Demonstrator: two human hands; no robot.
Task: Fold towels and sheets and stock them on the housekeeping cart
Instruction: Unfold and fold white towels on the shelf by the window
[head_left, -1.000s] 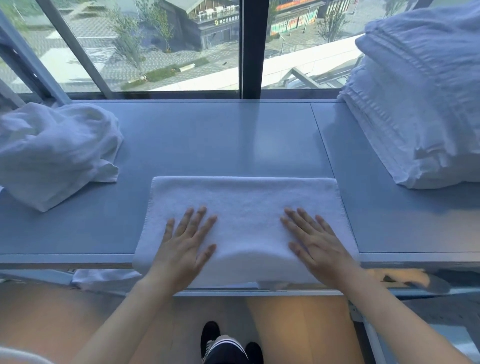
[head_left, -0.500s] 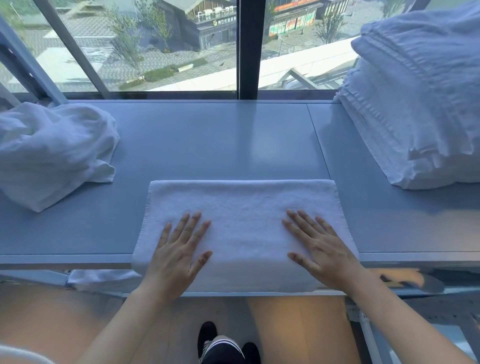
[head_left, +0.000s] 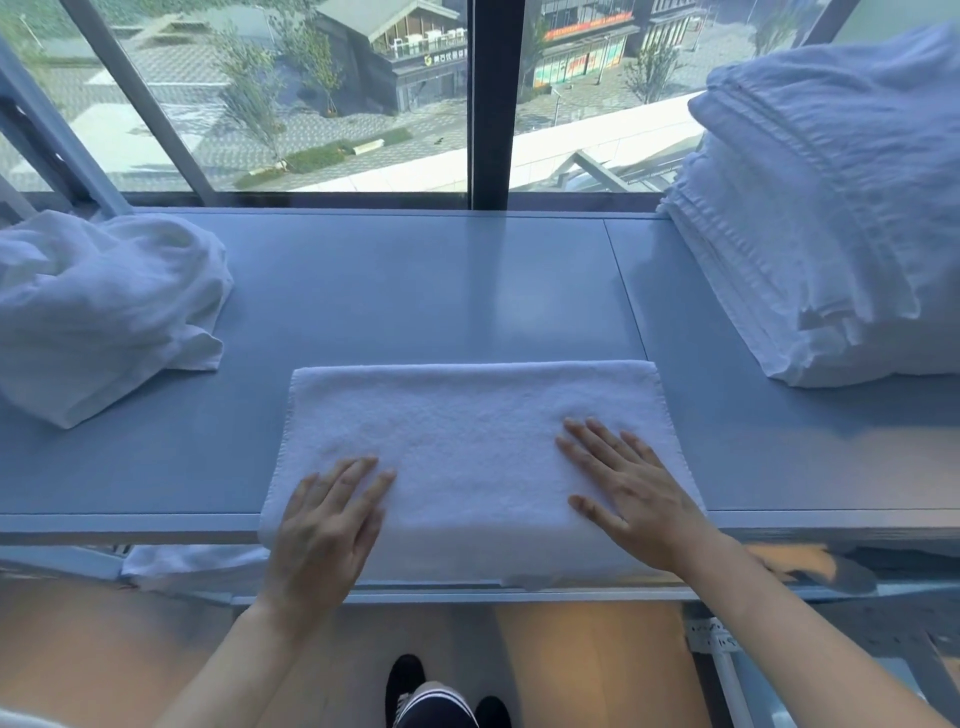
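1. We see a folded white towel (head_left: 467, 441) lying flat on the grey-blue shelf top (head_left: 415, 291), its near edge hanging over the shelf's front lip.
2. We find the left hand (head_left: 322, 535) flat on the towel's near left part, fingers straight and slightly spread, gripping nothing.
3. We find the right hand (head_left: 631, 493) flat on the towel's right part, fingers straight and spread, palm down, also gripping nothing.
4. We note a crumpled white sheet (head_left: 98, 312) on the shelf top at the left, well apart from the towel.
5. We note a tall stack of folded white linens (head_left: 831, 208) at the right end of the shelf top.
6. We see more white cloth (head_left: 192, 564) on a lower level under the front lip, at the left.
7. We see a window (head_left: 311, 93) behind the shelf, with buildings and trees outside, and dark shoes (head_left: 441, 696) on the floor below.
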